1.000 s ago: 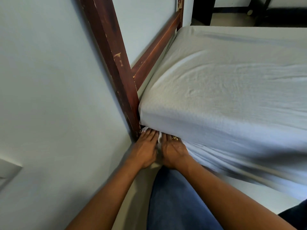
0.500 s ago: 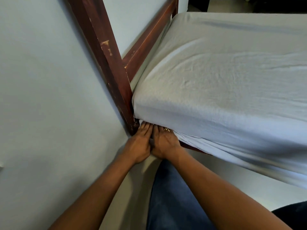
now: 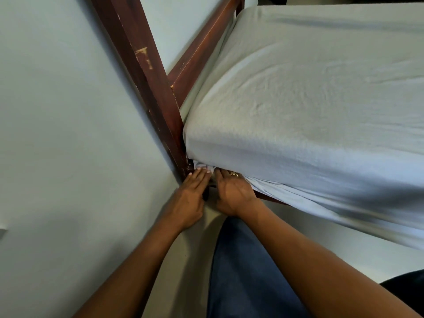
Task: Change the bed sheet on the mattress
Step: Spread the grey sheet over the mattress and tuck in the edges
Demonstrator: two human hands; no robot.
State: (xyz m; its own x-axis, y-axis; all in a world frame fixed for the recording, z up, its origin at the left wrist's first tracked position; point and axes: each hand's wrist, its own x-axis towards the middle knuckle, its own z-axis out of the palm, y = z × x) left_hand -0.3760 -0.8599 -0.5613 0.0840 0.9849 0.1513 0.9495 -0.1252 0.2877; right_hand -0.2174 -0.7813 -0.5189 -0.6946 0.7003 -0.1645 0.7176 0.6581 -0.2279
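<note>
Looking down, I see the pale blue soft cotton bed sheet (image 3: 309,99) stretched over the mattress, its corner against the dark reddish wooden bedpost (image 3: 146,83). Light and limp, I judge; best taken at the loose hem. My left hand (image 3: 190,193) presses bunched cloth, fingers straight; my right hand (image 3: 231,193) reaches under the edge, fingertips hidden, so I cannot tell its grip.

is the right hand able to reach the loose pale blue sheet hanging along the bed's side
Probably yes: the right hand rests right beside the loose pale blue sheet, nothing standing between them.
</note>
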